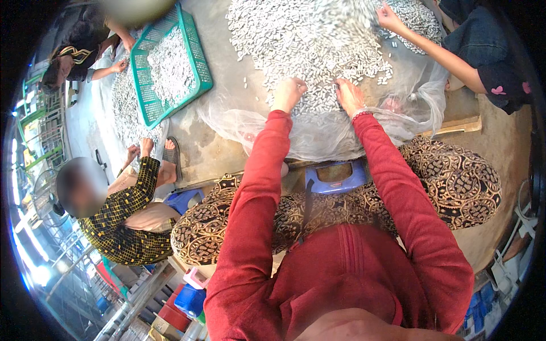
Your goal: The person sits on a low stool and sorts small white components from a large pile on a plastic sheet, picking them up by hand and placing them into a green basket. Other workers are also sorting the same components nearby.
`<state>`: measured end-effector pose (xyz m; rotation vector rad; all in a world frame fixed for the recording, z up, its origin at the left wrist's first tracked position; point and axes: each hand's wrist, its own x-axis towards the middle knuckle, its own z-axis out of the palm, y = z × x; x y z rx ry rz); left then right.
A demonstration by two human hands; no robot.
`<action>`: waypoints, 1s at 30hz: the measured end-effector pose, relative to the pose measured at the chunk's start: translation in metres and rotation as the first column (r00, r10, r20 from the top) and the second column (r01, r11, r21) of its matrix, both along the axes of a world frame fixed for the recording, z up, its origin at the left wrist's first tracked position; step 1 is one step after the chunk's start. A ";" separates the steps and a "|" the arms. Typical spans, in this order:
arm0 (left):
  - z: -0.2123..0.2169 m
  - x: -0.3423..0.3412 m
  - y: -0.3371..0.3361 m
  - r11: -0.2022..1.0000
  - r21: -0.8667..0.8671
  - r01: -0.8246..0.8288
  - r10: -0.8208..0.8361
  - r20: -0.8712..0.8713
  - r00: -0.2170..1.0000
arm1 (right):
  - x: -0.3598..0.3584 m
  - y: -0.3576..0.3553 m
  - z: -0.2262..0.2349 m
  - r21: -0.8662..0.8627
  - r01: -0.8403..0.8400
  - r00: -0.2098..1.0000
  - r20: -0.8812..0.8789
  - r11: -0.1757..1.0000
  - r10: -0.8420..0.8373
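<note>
Small grey-white oblong pieces (296,40), material unclear, lie in a broad heap on the low grey surface (224,74) (can't tell if floor or platform). Far end's out of view; the heap runs twd the surface's near edge, where pcs meet a crumpled see-through white sheet (324,139).

Left hand (290,94) is at the heap's near-L side, fingers curled, gap narrow; can't tell if a pc is pinched. Right hand (350,96), w/ a red bracelet (362,113) at the wrist, is across from it, fingers bent down to the pcs, gap also narrow; can't tell if it holds any. Pcs fill the space btwn the two.

Step in hand looks like fingertip work thru that near patch. To do it well, I'd keep the layer thin, approx. 1 pc deep, so each shows. Fingertips, not palms: pcs prob. slide easily. Draw a few at a time. Mind the sheet's folds nr the near edge, as pcs could hide there. A few strays lie L of the heap; easy to miss.

Give room to the co-worker's hand (389,20) at the heap's far-R side. Green plastic basket (200,77), well L & back from the near edge, also holds pcs; no need to reach there.
</note>
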<state>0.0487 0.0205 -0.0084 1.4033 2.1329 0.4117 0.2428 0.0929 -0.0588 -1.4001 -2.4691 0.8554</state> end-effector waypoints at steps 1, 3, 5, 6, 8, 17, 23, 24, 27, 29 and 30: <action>-0.011 0.006 -0.002 1.000 0.009 0.006 -0.005 -0.091 0.996 | -0.001 0.001 0.001 -0.024 0.003 1.000 0.000 1.000 -0.003; -0.031 0.013 -0.004 1.000 0.022 0.012 -0.007 -0.221 0.975 | -0.003 0.006 -0.002 -0.112 0.112 0.994 0.000 0.987 -0.113; -0.045 0.021 -0.004 0.996 0.090 0.019 0.008 -0.294 0.956 | -0.002 0.014 -0.004 -0.274 0.233 0.904 -0.293 0.933 -0.312; -0.048 0.025 -0.005 0.998 0.060 0.023 -0.003 -0.310 0.951 | -0.001 0.016 -0.004 -0.403 0.283 0.826 -0.358 0.870 -0.435; -0.050 0.030 -0.003 0.999 0.009 0.033 -0.028 -0.345 0.938 | 0.000 0.025 -0.001 -0.861 0.114 0.458 -0.397 0.495 -0.795; -0.044 0.019 0.002 0.997 -0.013 0.082 -0.083 -0.275 0.958 | 0.019 0.057 0.035 -0.838 -0.347 0.190 -0.502 0.420 -0.844; -0.050 0.025 0.005 0.984 -0.107 0.143 -0.164 -0.222 0.961 | -0.024 0.059 0.015 -0.317 0.183 0.935 -0.237 0.931 -0.265; -0.050 0.028 0.006 0.983 -0.106 0.151 -0.173 -0.245 0.954 | -0.029 0.057 0.012 -0.122 0.174 0.977 -0.104 0.977 -0.187; -0.048 0.031 0.005 0.981 -0.122 0.154 -0.182 -0.269 0.946 | -0.041 0.052 0.009 -0.035 0.068 0.994 0.084 0.997 -0.064; -0.047 0.027 0.003 0.985 -0.080 0.155 -0.169 -0.204 0.964 | -0.039 0.046 0.009 -0.005 0.019 0.991 0.129 1.000 -0.018; -0.046 0.024 0.002 0.986 -0.056 0.155 -0.162 -0.171 0.972 | -0.037 0.042 0.009 -0.048 -0.003 0.990 0.140 0.999 0.010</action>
